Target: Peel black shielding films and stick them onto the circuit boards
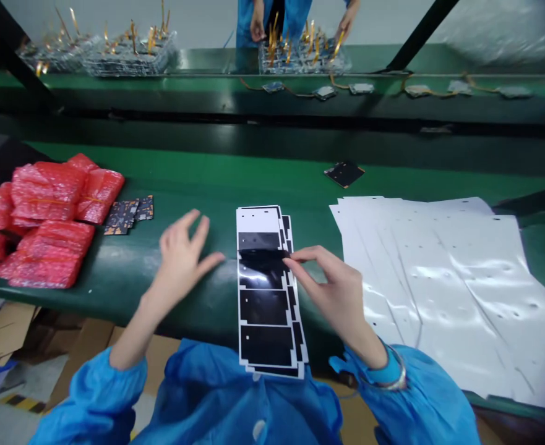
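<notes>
In front of me lies a stack of white backing sheets (260, 220) with black rectangular stickers (266, 345) in a column. My right hand (330, 287) pinches the right edge of one black sticker (260, 262) between thumb and forefinger. That sticker is partly lifted, and its far edge is curled up off the sheet. To the left of the stack, my left hand (184, 250) hovers with fingers spread and nothing in it.
Red bubble-wrap packs (49, 191) and dark circuit boards (122, 216) lie at left. A black board (345, 173) sits beyond the stack. White sheets (430, 266) cover the right side. Across the line, a person's hands (257, 21) are at a clear tray (302, 59).
</notes>
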{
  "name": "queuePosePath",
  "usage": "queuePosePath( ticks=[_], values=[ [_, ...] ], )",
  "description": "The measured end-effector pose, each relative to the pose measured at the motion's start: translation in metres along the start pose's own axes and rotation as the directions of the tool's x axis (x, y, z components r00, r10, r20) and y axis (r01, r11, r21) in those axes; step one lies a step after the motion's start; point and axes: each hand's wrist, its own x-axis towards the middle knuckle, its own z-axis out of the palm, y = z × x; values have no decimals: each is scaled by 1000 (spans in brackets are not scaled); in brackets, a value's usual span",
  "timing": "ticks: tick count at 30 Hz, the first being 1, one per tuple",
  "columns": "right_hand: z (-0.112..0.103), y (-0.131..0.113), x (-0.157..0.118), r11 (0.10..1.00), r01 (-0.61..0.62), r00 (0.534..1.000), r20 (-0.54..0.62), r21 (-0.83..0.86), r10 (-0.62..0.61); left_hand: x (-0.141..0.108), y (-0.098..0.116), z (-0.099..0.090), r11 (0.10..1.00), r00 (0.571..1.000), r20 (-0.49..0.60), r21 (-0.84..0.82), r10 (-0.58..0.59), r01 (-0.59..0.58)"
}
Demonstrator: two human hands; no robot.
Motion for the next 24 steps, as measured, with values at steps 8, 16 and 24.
queuePosePath(
  ticks=[8,16,24],
  values=[
    [-27,6,-11,910,235,966,-22,-342,-258,23,-76,-7,819,888,-94,352,-450,453],
    [-31,6,-14,904,210,971,-28,-372,-238,17,-77,-18,981,970,158,85,-186,174],
    [-40,13,-26,976,-214,965,-163,-48,204,5,-110,-45,996,950,304,-64,75,-58]
  ],
)
